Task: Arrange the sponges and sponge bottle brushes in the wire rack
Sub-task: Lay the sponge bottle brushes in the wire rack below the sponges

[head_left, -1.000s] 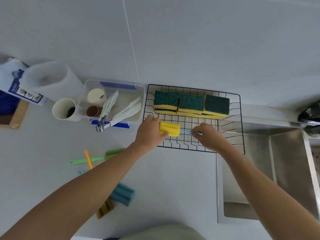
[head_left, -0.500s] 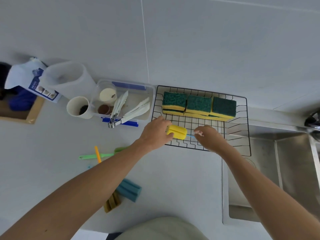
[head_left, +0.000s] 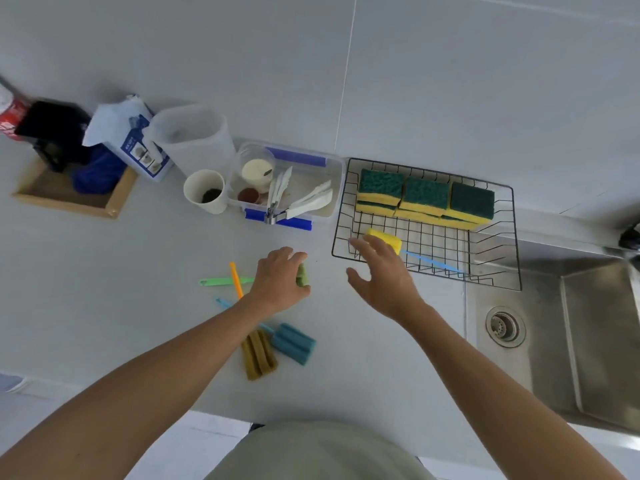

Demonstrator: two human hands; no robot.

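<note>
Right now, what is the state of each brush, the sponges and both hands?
yellow brush: lying in the wire rack
green brush: on counter, left hand closing on it
blue brush: on counter
olive brush: on counter
sponges: stacked in rack
right hand: open, empty

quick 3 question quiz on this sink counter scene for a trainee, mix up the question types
1. True or false: the yellow sponge brush lies inside the wire rack.
2. Which brush head is the left hand closing on? A) green B) blue C) brown
3. Fill in: the right hand is open and holds ____.

Key:
1. True; its blue handle points toward the sink.
2. A, the green sponge brush; the blue sponge brush and brown sponge brush lie untouched on the counter.
3. nothing
</note>
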